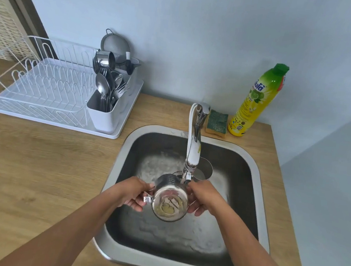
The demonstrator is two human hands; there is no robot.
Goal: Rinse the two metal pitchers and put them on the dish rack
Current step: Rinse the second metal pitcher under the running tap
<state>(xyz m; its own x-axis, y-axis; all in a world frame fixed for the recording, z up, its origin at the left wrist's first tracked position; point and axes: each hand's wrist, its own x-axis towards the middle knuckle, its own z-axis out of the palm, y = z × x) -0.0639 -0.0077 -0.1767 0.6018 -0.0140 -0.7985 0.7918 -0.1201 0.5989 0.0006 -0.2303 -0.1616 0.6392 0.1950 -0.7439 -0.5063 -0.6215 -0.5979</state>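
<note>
A shiny metal pitcher [169, 197] is held over the steel sink [258, 173], tipped so its base faces me, right under the faucet spout [192, 153]. My left hand [134, 194] grips it at the handle side. My right hand [201, 197] clasps its other side. A second metal pitcher [204, 170] stands in the sink behind the spout, partly hidden by it. The white wire dish rack [46, 88] sits on the counter at the left, its plate slots bare.
A white cutlery holder [105, 115] on the rack holds spoons, forks and a small metal cup [105, 59]; a strainer [114, 44] leans behind it. A green sponge [217, 120] and a yellow dish soap bottle [257, 100] stand behind the sink. Wooden counter [37, 173] surrounds it.
</note>
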